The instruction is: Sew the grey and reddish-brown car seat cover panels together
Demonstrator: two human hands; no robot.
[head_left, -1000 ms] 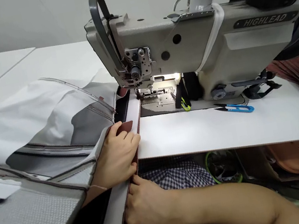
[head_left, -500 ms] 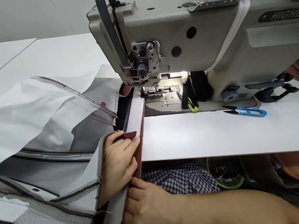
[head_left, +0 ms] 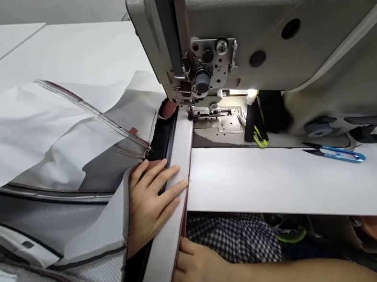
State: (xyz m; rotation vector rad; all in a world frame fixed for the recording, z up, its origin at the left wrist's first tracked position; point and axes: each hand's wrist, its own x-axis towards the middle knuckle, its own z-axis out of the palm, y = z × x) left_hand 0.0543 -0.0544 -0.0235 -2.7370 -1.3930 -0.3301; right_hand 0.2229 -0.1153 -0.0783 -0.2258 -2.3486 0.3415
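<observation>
A long pale strip (head_left: 166, 242) with a dark red edge runs from the bottom of the view up to the needle area (head_left: 191, 113) of a grey sewing machine (head_left: 242, 10). Flat on this strip lies my left hand (head_left: 156, 197), fingers spread, its wrist behind a raised flap of the sewn grey and white cover (head_left: 92, 236). My right hand (head_left: 197, 275) is lower, curled round the strip's red edge below the table's front edge. Its fingertips are partly hidden by the strip.
Blue thread snips (head_left: 344, 154) lie right of the machine bed, and yellow-green handled scissors (head_left: 259, 139) beside the needle plate. White fabric (head_left: 9, 138) spreads over the table at left. A green-rimmed basket (head_left: 291, 235) and checked cloth (head_left: 234, 235) are below the table.
My left hand has gone from pinching the folded red edge to lying spread on the strip. My right hand stays at the edge, slightly lower in view. The view has moved closer to the machine.
</observation>
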